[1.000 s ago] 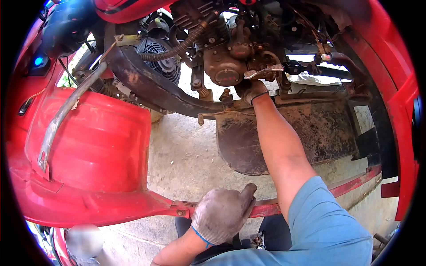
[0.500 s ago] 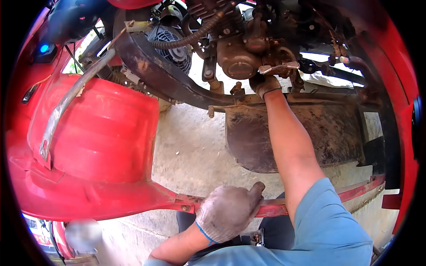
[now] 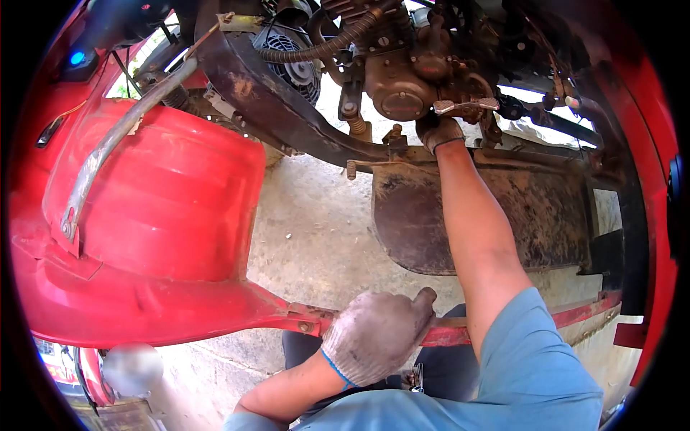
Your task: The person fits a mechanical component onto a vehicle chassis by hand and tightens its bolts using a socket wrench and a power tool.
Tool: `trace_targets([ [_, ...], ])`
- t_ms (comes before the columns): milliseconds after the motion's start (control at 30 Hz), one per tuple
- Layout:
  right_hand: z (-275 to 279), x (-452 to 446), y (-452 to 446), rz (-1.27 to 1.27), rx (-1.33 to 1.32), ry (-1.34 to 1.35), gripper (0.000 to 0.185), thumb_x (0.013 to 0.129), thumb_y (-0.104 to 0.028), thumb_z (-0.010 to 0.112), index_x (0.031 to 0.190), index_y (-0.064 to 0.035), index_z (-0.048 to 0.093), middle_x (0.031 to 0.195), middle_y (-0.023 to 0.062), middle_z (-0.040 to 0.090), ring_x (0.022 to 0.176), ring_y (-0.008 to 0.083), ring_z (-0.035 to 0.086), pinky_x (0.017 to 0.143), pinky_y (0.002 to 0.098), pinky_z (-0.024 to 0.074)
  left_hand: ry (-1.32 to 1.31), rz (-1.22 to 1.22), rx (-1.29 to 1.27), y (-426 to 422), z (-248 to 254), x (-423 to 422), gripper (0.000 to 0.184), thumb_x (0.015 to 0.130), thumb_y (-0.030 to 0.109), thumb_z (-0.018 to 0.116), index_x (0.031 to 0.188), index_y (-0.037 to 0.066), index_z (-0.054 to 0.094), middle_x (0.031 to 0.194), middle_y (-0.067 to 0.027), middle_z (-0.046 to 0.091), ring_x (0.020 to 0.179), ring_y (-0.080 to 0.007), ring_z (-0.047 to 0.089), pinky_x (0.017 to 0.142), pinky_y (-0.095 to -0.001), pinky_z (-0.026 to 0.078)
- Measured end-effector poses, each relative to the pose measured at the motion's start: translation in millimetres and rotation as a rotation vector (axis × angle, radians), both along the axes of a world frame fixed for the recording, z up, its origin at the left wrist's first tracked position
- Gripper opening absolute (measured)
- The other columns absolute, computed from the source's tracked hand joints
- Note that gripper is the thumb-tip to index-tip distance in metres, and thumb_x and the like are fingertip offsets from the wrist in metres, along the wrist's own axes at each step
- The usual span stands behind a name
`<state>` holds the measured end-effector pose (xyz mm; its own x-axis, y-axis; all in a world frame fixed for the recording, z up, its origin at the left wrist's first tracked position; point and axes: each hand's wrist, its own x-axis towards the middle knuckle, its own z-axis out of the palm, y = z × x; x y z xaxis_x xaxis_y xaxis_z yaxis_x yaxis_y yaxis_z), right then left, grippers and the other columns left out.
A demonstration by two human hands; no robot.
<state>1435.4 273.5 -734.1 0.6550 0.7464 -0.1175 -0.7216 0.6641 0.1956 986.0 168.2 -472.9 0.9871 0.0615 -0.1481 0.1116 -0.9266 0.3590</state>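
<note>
My left hand point(image 3: 377, 336), in a grimy knitted glove with a blue cuff edge, is wrapped over a red metal rail point(image 3: 447, 332) close to my body. Its thumb lies along the rail. My right hand point(image 3: 440, 132), gloved as well, reaches under a dirty brown engine point(image 3: 399, 99), just below a metal foot pedal point(image 3: 466, 105). The engine's underside hides the right fingers, so what they touch cannot be made out.
A red fender panel point(image 3: 169, 194) with a grey metal strut point(image 3: 108, 151) stands at left. Below the engine hangs a mud-stained dark plate point(image 3: 417, 223). A curved frame beam point(image 3: 287, 111) and a fan point(image 3: 298, 72) lie beyond the fender. Concrete floor point(image 3: 309, 223) shows between them.
The view has shifted slightly, so the engine and frame sit a little farther right. Both hands keep nearly the same places, left on the rail and right under the engine.
</note>
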Motion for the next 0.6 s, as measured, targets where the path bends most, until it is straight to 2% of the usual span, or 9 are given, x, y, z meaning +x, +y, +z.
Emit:
trace_targets([
  [67,3,-6,1,-0.026,0.042,0.001,0.038,0.110,-0.031,0.037,0.129,-0.0112,0.064,0.131,0.0135,0.066,0.121,0.0309,0.064,0.104,0.0532,0.0541,0.006,-0.010,-0.007,0,-1,0,0.029,0.097,0.029,0.061,0.121,0.013,0.066,0.060,-0.0103,0.060,0.058,-0.0335,0.064,0.053,-0.0491,0.049],
  [133,12,-12,11,-0.185,-0.107,0.004,0.041,0.110,-0.029,0.041,0.138,-0.0069,0.060,0.141,0.0136,0.062,0.130,0.0299,0.060,0.113,0.0510,0.0484,0.013,-0.014,0.013,-1,1,0,0.030,0.097,0.029,0.060,0.121,0.012,0.065,0.061,-0.0105,0.061,0.058,-0.0337,0.064,0.053,-0.0494,0.049],
  [267,20,-21,1,-0.096,-0.050,-0.103,0.036,0.110,-0.029,0.039,0.129,-0.0116,0.064,0.129,0.0144,0.067,0.120,0.0311,0.065,0.105,0.0548,0.0534,-0.021,-0.017,-0.020,1,0,0,0.029,0.097,0.028,0.060,0.120,0.011,0.064,0.062,-0.0114,0.061,0.058,-0.0348,0.064,0.053,-0.0500,0.049],
  [367,16,-14,-1,-0.021,0.084,0.072,0.037,0.110,-0.030,0.040,0.133,-0.0100,0.062,0.136,0.0148,0.064,0.123,0.0335,0.063,0.109,0.0563,0.0506,-0.046,-0.018,-0.037,1,0,0,0.028,0.098,0.027,0.059,0.120,0.012,0.063,0.062,-0.0122,0.062,0.060,-0.0358,0.064,0.054,-0.0505,0.050],
  [400,11,-14,-1,-0.031,0.079,0.072,0.037,0.110,-0.030,0.040,0.133,-0.0100,0.062,0.136,0.0148,0.064,0.123,0.0335,0.063,0.109,0.0563,0.0506,-0.045,-0.027,-0.043,0,1,0,0.028,0.098,0.027,0.059,0.120,0.012,0.063,0.062,-0.0122,0.062,0.060,-0.0358,0.064,0.054,-0.0505,0.050],
  [467,36,-35,0,-0.158,-0.050,-0.061,0.038,0.111,-0.029,0.039,0.138,-0.0106,0.059,0.140,0.0146,0.062,0.124,0.0339,0.063,0.107,0.0556,0.0523,-0.005,0.012,-0.041,-1,5,2,0.027,0.098,0.027,0.058,0.120,0.012,0.063,0.062,-0.0126,0.062,0.061,-0.0372,0.065,0.056,-0.0513,0.050],
  [500,33,-32,2,-0.116,-0.009,-0.139,0.040,0.111,-0.028,0.039,0.142,-0.0109,0.056,0.142,0.0141,0.060,0.126,0.0346,0.061,0.108,0.0563,0.0520,-0.015,0.008,-0.041,-1,5,4,0.027,0.098,0.027,0.058,0.120,0.012,0.063,0.062,-0.0126,0.062,0.061,-0.0372,0.065,0.056,-0.0513,0.050],
  [600,29,-32,-3,-0.104,0.129,-0.086,0.040,0.111,-0.029,0.038,0.142,-0.0105,0.056,0.143,0.0139,0.059,0.129,0.0333,0.059,0.110,0.0569,0.0498,0.026,0.013,-0.040,-1,5,3,0.026,0.099,0.027,0.058,0.120,0.012,0.063,0.065,-0.0129,0.063,0.063,-0.0382,0.065,0.057,-0.0517,0.050],
])
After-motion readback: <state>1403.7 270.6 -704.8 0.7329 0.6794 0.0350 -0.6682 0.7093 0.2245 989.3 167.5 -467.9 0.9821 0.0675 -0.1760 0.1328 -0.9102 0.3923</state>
